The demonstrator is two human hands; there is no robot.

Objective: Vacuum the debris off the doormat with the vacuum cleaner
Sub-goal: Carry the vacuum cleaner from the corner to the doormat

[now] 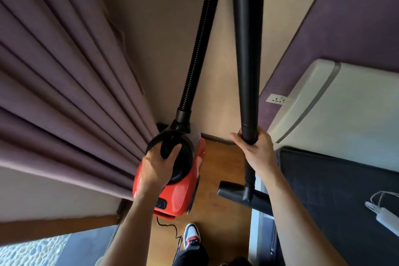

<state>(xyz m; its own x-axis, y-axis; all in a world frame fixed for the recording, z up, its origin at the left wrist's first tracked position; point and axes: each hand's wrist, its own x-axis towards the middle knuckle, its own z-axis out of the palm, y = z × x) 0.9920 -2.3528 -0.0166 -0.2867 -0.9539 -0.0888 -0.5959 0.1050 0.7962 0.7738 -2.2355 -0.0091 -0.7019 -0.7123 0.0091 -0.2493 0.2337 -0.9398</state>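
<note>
At centre frame the left hand (160, 164) grips the red vacuum cleaner (183, 192) by its top handle (167, 149), apparently to carry it. Just right, the right hand (257, 153) clasps the black tube (248, 71), steadying the nozzle (235, 195). No doormat shows clearly.

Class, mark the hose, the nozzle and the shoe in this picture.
hose (200, 39), head view, ribbed middle stretch.
nozzle (230, 192), head view, crossbar beside the tube.
shoe (191, 233), head view, toe.
</note>
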